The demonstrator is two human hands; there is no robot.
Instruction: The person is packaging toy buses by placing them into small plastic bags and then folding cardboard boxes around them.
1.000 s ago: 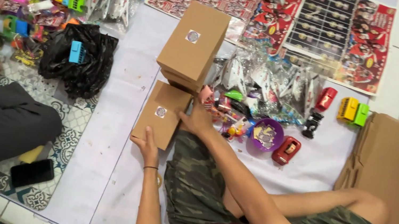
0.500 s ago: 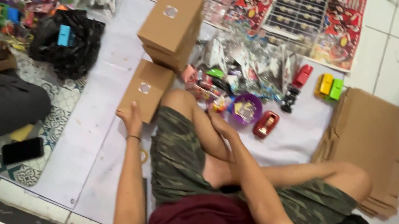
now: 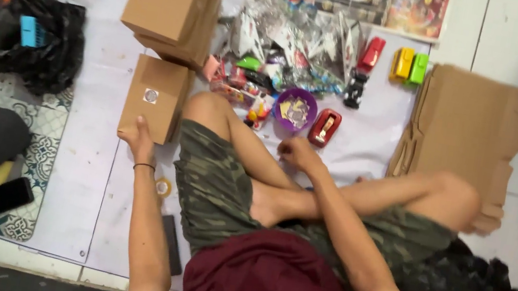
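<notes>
A white floor sheet (image 3: 88, 159) carries everything. At its right edge lies a stack of flattened cardboard sheets (image 3: 468, 131). At the far edge stands a pile of closed cardboard boxes (image 3: 174, 1), and just in front of it, apart from the black plastic bag (image 3: 33, 48) at the left edge, lies a single closed cardboard box (image 3: 153, 98) with a round sticker. The left hand (image 3: 136, 135) rests its spread fingers against that box's near edge, gripping nothing. The right hand (image 3: 296, 153) hangs loosely curled and empty, near the red tape dispenser (image 3: 324, 127) and purple bowl (image 3: 295, 108).
</notes>
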